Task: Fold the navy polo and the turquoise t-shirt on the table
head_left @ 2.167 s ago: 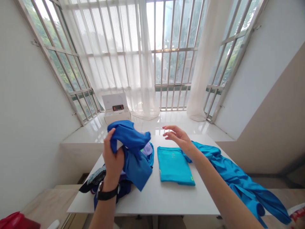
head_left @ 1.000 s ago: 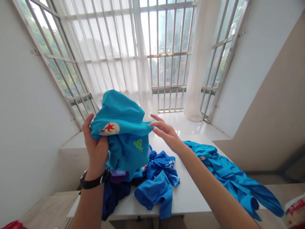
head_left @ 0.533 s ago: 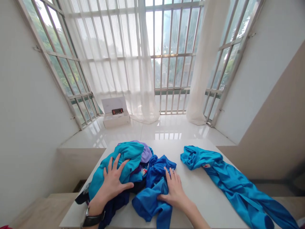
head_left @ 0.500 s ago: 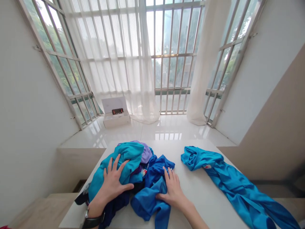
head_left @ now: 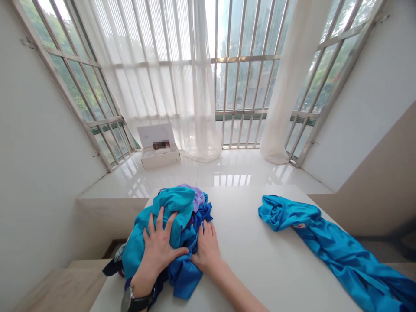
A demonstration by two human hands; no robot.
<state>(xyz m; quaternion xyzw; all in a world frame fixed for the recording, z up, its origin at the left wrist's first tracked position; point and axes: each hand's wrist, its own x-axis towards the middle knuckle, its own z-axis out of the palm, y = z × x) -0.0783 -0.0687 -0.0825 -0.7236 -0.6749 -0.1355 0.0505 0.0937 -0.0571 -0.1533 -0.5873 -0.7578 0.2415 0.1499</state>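
1. Left hand (head_left: 161, 248) lies flat on top of the pile (head_left: 169, 234), fingers spread wide over the teal shirt (head_left: 169, 208), palm down, nothing gripped, just pressing.
2. A watch (head_left: 133, 299) sits on that wrist, forearm coming up from the bottom edge.
3. Right hand (head_left: 206, 247) is flat too, fingers together and straight, its edge tucked against the right side of the pile, touching the blue cloth (head_left: 182, 275); open, holding nothing.
4. The two hands sit close, thumbs nearly meeting.
5. One pile, at the table's (head_left: 247, 242) near-left part, several garments bunched in it: teal on top, lilac (head_left: 197, 198) peeking behind, darker blues below; exact count I can't tell.
6. One long blue garment (head_left: 325, 247) lies well apart on the right, trailing off the table edge.
7. One white box (head_left: 159, 151) on the sill beyond.
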